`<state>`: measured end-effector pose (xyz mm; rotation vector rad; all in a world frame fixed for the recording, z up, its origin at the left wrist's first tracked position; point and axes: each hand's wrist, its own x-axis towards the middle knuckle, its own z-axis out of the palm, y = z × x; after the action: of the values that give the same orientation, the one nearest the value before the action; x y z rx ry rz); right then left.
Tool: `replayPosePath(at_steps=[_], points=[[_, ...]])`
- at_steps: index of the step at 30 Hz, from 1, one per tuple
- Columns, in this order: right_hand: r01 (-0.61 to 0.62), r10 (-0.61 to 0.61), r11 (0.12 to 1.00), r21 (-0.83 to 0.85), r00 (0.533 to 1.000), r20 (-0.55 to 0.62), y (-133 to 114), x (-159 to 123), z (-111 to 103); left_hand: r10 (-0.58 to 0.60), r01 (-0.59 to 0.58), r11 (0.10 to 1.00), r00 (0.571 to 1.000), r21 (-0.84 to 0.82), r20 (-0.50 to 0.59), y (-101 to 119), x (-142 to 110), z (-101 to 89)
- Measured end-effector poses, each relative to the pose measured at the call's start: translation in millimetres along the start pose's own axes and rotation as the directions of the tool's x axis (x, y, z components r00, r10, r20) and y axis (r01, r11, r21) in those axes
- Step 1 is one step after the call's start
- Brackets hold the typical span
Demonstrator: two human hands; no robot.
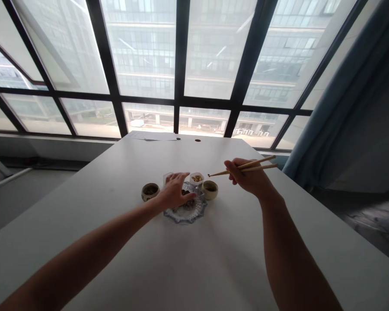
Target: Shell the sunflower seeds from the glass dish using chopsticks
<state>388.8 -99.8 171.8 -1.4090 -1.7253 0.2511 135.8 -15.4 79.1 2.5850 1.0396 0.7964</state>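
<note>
While the left hand [175, 192] rests spread over the glass dish [186, 212], steadying it, the right hand [248, 177] grips chopsticks [246, 166]. Their tips hover above three small cups [210, 189] toward the table's [214, 268] far edge.

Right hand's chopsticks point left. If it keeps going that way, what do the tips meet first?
Probably the small white cup of beans, just left of and slightly below the chopsticks' tips. The right hand holds them above the table, so they may pass over its rim; depth is unclear.
</note>
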Motion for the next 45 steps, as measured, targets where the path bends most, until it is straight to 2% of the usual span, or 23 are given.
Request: replayPosePath(at_steps=[2,5,12,21,27,33,37,41,43,45], points=[[0.0,0.0,0.999,-0.034,1.0,0.007,-5.9,-1.6,-3.7,0.013,-0.013,1.0,0.994,0.004,0.106,16.9,19.0,12.7],[-0.023,0.023,0.999,-0.037,1.0,0.01,-3.5,-1.2,-5.3,0.032,-0.035,0.999,0.974,0.007,0.223,30.9,42.5,30.9],[-0.044,0.046,0.998,-0.034,0.998,0.048,6.1,1.0,-8.4,0.024,-0.047,0.996,0.963,0.079,0.269,32.6,75.0,59.9],[-0.059,0.056,0.998,0.031,0.993,0.1,9.9,2.7,-5.3,0.086,-0.119,0.985,0.966,0.122,0.245,38.0,74.0,63.6],[-0.154,0.154,0.988,-0.011,0.978,0.14,24.2,7.3,4.0,0.095,-0.127,0.985,0.965,0.119,0.245,40.7,71.6,64.6],[-0.156,0.158,0.987,-0.029,0.984,0.08,26.2,8.3,4.1,0.067,-0.09,0.992,0.972,0.091,0.227,34.1,71.1,65.5],[-0.088,0.091,0.995,0.036,0.992,-0.083,21.5,8.7,5.9,0.051,-0.074,0.994,0.967,0.084,0.249,31.8,71.9,61.6],[-0.059,0.077,0.995,0.084,0.97,-0.231,16.5,9.4,9.5,0.086,-0.109,0.992,0.952,0.059,0.295,23.6,65.7,40.5],[-0.059,0.09,0.989,0.135,0.967,-0.238,15.0,9.6,13.3,0.092,-0.106,0.993,0.967,0.047,0.238,12.2,55.0,22.2],[-0.076,0.106,0.981,0.181,0.98,-0.166,14.3,9.6,20.0,0.067,-0.072,0.996,0.992,0.043,0.103,-5.2,38.6,2.1]])
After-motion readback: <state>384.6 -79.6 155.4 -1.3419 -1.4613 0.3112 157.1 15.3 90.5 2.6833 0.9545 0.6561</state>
